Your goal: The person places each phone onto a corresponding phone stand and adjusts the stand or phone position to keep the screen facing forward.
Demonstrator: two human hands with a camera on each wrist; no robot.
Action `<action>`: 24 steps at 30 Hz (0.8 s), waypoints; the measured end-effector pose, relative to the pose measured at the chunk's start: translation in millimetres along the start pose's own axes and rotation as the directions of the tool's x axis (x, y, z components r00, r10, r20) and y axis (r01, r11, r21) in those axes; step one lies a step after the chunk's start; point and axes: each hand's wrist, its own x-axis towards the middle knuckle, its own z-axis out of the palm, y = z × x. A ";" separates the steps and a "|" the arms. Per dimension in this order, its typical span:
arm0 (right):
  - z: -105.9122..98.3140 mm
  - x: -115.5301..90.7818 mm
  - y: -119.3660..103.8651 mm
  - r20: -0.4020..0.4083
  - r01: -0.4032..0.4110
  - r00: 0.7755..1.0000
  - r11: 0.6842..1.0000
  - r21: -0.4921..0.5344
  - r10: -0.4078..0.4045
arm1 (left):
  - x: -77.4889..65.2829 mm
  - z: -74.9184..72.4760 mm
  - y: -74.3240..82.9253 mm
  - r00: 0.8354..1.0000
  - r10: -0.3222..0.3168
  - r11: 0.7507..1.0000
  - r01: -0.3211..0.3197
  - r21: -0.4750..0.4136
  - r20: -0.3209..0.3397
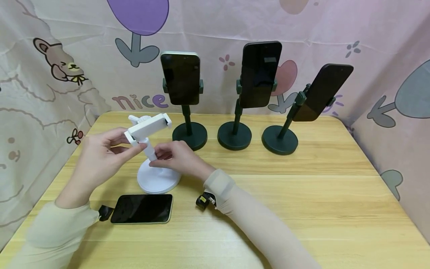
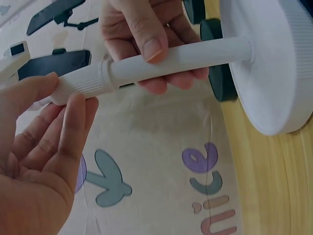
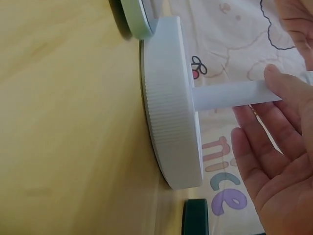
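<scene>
A white phone stand [image 1: 158, 179] with a round base stands on the left part of the table, its clamp head [image 1: 147, 129] tilted. My left hand [image 1: 105, 158] pinches the ribbed collar [image 2: 83, 83] at the top of the pole between thumb and fingers. Lower down, my right hand [image 1: 181, 158] grips the smooth pole [image 2: 188, 59], thumb on one side and fingers on the other. The base rests on the wood in the right wrist view. In front of the base a phone [image 1: 142, 209] lies flat, its dark screen up.
Three dark green stands hold phones along the back: a left phone [image 1: 181, 78], a middle phone [image 1: 260, 74] and a tilted right phone [image 1: 322, 93]. A patterned cloth [image 1: 208, 22] hangs behind the wooden table [image 1: 302, 201]. A small black device [image 1: 203, 200] is at the right wrist.
</scene>
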 end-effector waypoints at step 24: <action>-31.9 -37.9 12.8 -0.051 0.037 0.998 0.999 -0.019 -0.038 | 9.1 31.0 23.1 0.994 0.033 0.999 -0.035 0.012 0.101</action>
